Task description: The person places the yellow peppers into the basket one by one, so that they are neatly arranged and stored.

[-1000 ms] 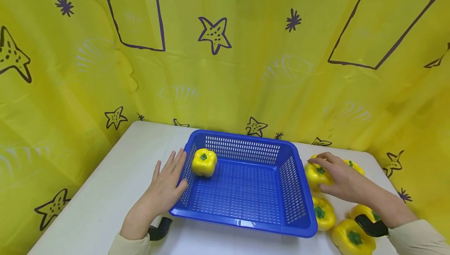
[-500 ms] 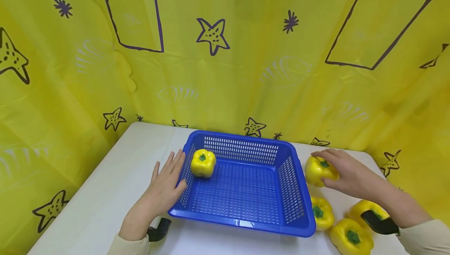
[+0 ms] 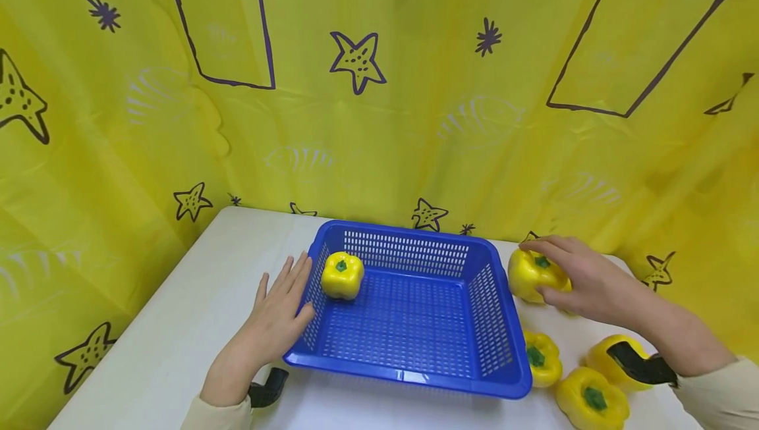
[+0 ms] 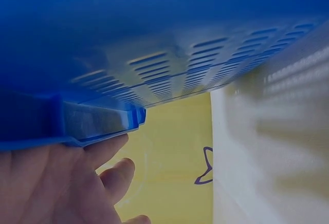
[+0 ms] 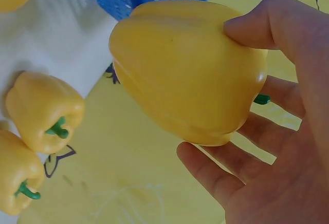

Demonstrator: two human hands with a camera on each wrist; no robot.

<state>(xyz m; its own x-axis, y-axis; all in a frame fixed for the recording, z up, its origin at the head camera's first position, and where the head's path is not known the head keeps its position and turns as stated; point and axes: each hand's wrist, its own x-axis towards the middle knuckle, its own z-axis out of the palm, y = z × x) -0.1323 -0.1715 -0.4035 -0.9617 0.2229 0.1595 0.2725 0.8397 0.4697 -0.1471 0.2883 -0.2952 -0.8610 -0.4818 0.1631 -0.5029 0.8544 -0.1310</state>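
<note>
My right hand (image 3: 584, 278) grips a yellow bell pepper (image 3: 530, 276) with thumb and fingers, to the right of the blue basket (image 3: 409, 385). In the right wrist view the held bell pepper (image 5: 185, 70) is tilted, its green stem toward the palm, well above the table. My left hand (image 3: 269, 321) lies with straight fingers along the basket's left rim. The left wrist view shows its fingers (image 4: 108, 149) under the rim, outside the slotted wall. Inside the basket, another yellow bell pepper (image 3: 342, 276) stands upright near the left wall.
Several yellow bell peppers lie on the white table right of the basket, among them one by its wall (image 3: 542, 361) and one at the front (image 3: 593, 397). My right wrist strap (image 3: 640, 364) overlaps another. A yellow patterned curtain (image 3: 379, 120) hangs behind the table.
My right hand has taken hold of a bell pepper and lifted it, moving it slightly up and toward the basket. The left hand and the basket have stayed put.
</note>
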